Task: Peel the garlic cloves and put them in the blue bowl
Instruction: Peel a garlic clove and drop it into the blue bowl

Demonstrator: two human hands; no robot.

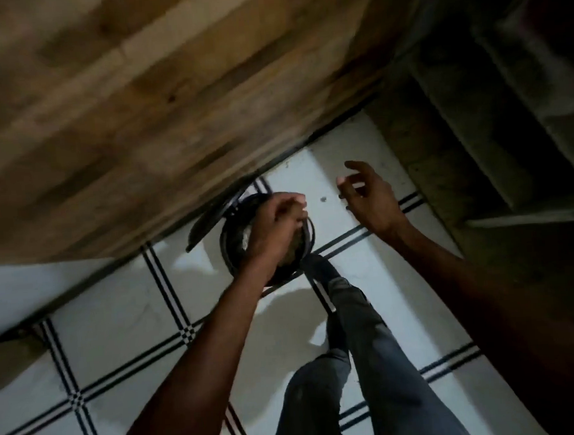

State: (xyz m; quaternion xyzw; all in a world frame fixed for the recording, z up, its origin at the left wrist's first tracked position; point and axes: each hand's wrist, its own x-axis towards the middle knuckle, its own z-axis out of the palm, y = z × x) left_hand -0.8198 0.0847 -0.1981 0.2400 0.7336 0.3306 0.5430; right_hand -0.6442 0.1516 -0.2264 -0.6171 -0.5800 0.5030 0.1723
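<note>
No garlic cloves or blue bowl are in view. I look down at a tiled floor. A small round black bin [229,251] stands there with its lid [208,222] tipped up. My left hand [276,224] hovers over the bin's mouth with its fingers bunched and curled; whether anything is in them is too blurred to tell. My right hand [368,195] hangs to the right of the bin, above the floor, with its fingers spread and holding nothing. My foot [319,265] is at the bin's near edge.
A wooden cabinet front [138,108] rises just behind the bin. Dark concrete shelving [508,119] fills the right side. White floor tiles [116,311] with black lines lie all round. Small specks lie on the tile [323,200] between my hands.
</note>
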